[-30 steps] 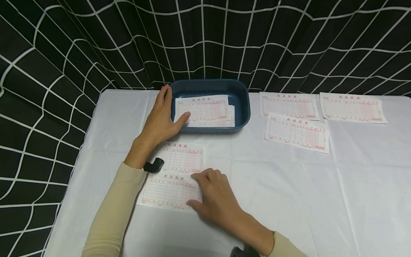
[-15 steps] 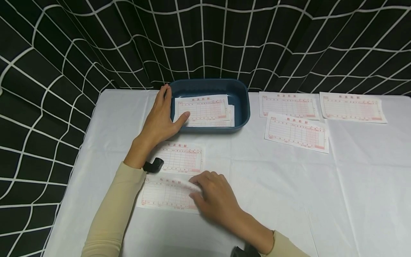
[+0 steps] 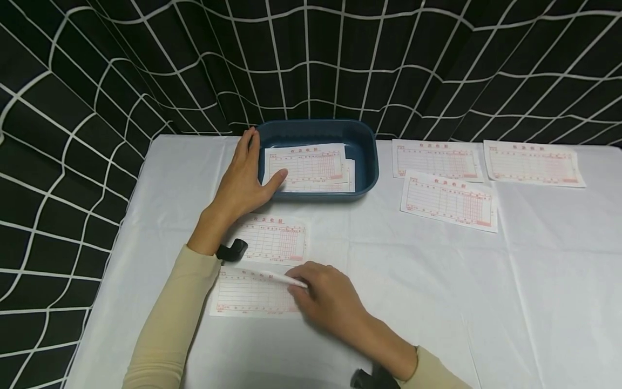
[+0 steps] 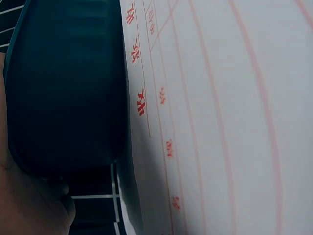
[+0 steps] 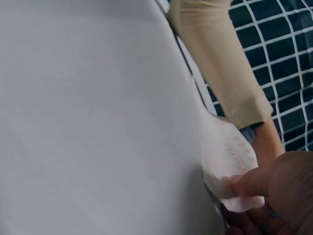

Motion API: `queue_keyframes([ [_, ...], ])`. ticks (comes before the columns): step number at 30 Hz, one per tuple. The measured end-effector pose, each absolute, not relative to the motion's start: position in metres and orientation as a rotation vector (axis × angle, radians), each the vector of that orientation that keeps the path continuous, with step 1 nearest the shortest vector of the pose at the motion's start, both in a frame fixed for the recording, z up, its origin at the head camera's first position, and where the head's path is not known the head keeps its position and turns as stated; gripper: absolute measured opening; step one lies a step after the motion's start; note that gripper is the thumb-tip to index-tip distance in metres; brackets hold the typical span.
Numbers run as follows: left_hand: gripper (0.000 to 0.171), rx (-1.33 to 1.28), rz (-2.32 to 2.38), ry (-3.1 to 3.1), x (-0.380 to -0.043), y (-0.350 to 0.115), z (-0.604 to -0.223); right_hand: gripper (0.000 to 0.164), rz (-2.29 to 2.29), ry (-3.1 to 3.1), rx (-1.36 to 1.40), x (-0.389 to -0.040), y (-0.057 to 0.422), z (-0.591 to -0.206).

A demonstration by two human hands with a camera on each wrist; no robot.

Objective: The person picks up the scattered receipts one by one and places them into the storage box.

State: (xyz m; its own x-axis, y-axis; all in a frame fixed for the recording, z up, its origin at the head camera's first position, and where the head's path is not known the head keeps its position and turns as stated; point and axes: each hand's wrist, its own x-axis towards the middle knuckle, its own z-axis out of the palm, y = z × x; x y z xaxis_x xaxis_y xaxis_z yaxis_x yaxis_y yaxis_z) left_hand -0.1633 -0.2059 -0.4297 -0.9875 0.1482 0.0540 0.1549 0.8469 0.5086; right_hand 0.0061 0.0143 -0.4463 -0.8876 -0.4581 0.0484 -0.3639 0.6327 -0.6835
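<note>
My right hand (image 3: 332, 302) pinches the right part of a white receipt slip (image 3: 243, 297) with red print, between thumb and fingers. This slip's upper right edge is bent up off the table, its left part lying low. In the right wrist view the slip (image 5: 227, 152) curves up from the cloth under the thumb. Just beyond lies a second receipt slip (image 3: 277, 240), partly under my left wrist. My left hand (image 3: 240, 186) rests on the left end of a dark blue bin (image 3: 362, 186), thumb reaching over the front rim. Inside the bin are several receipt slips (image 3: 306, 165).
To the bin's right lie a back slip (image 3: 432, 159), a tilted slip (image 3: 449, 202) overlapping its front, and another slip (image 3: 534, 162) farther right. A white cloth (image 3: 413, 281) covers the table. A black curtain (image 3: 330, 48) with a white grid stands behind and at the left.
My right hand has closed its thumb and fingers on the near slip and bent its right part upward. My left hand and the bin stay where they were.
</note>
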Motion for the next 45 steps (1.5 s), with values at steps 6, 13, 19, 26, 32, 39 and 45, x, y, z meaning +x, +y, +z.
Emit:
queue_keyframes([
  [6, 0.103, -0.250, -0.832, -3.005, -0.163, -0.206, -0.430, 0.014, -1.251, 2.569, -0.642, -0.003, 0.023, -0.441],
  [13, 0.103, -0.254, -0.839, -3.002, -0.164, -0.206, -0.429, 0.011, -1.269, 2.489, -0.599, -0.014, 0.036, -0.435],
  [19, 0.103, -0.257, -0.836, -3.007, -0.165, -0.205, -0.428, 0.012, -1.315, 2.466, -0.571, -0.022, 0.050, -0.431],
  [26, 0.104, -0.265, -0.850, -3.015, -0.167, -0.204, -0.428, 0.010, -1.390, 2.436, -0.505, -0.030, 0.069, -0.427],
  [32, 0.103, -0.258, -0.860, -3.001, -0.166, -0.205, -0.427, 0.005, -1.404, 2.413, -0.462, -0.038, 0.085, -0.420],
  [39, 0.103, -0.265, -0.865, -3.000, -0.166, -0.207, -0.429, 0.011, -1.424, 2.421, -0.475, -0.054, 0.105, -0.407],
  [45, 0.103, -0.254, -0.859, -3.003, -0.165, -0.206, -0.429, 0.014, -1.442, 2.445, -0.419, -0.073, 0.120, -0.387],
])
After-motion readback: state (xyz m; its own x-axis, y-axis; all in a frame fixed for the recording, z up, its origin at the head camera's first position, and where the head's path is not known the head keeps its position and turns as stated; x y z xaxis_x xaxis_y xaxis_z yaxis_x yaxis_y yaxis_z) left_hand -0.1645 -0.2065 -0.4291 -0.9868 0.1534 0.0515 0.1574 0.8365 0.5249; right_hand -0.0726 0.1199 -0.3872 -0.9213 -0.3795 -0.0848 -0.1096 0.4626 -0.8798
